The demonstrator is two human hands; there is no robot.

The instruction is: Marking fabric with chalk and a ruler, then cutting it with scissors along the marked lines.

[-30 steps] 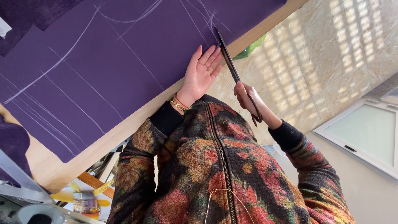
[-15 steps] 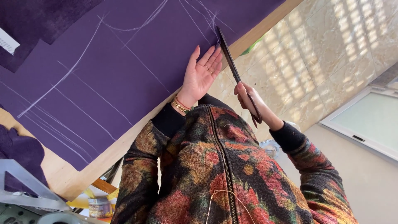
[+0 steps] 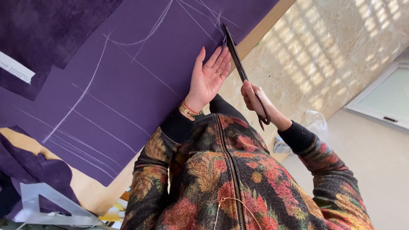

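Observation:
A large sheet of purple fabric [image 3: 128, 85] marked with white chalk lines lies on a wooden table [image 3: 91, 194]. My left hand [image 3: 208, 79] rests flat on the fabric near its right edge, fingers spread, with rings and a gold bracelet at the wrist. My right hand [image 3: 254, 99] grips the handles of long dark scissors [image 3: 235, 57]. The blades point away from me along the fabric's edge, right beside my left fingertips, and their tip meets the fabric where chalk lines cross.
Darker purple fabric pieces [image 3: 51, 38] lie at the top left and lower left. A clear plastic set square [image 3: 51, 208] sits at the bottom left. The table edge [image 3: 264, 30] runs diagonally; beyond it are a beige tiled floor [image 3: 332, 55] and a crumpled plastic bag [image 3: 313, 121].
The view has drifted a little, so the set square and dark fabric at the lower left show more. Both hands and the scissors keep nearly the same pose.

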